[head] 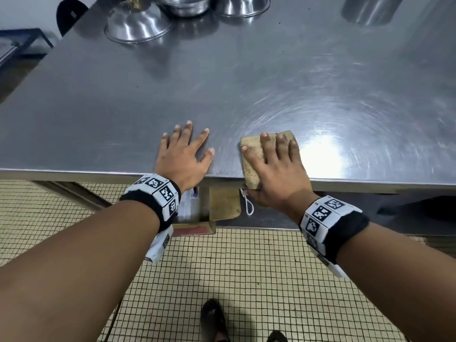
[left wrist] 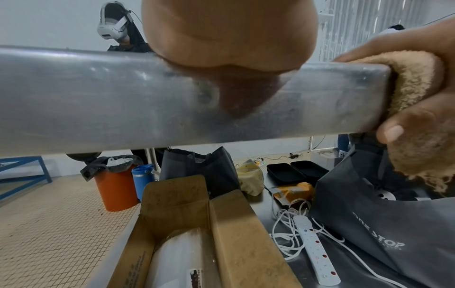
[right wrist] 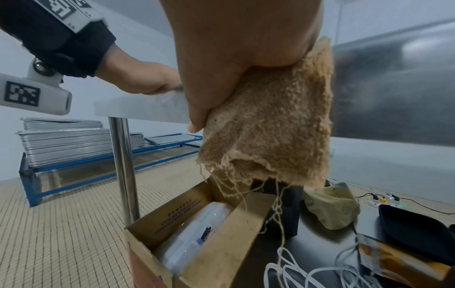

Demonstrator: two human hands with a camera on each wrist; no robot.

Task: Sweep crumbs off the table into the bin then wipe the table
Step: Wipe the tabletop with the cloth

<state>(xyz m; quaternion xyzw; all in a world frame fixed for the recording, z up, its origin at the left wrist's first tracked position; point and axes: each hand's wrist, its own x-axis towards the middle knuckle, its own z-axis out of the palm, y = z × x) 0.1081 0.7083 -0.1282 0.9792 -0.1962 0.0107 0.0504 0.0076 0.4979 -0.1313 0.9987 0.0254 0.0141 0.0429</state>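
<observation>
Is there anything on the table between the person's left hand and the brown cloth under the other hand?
No. In the head view, only bare steel table separates the left hand from the cloth under the right hand.

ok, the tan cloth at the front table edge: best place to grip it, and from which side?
Probably the part hanging over the table's front edge. The cloth is folded flat on the steel, hard to pinch there, but the overhang droops free below. Come from the front: thumb beneath, fingers on top, as the right hand holds it now.
</observation>
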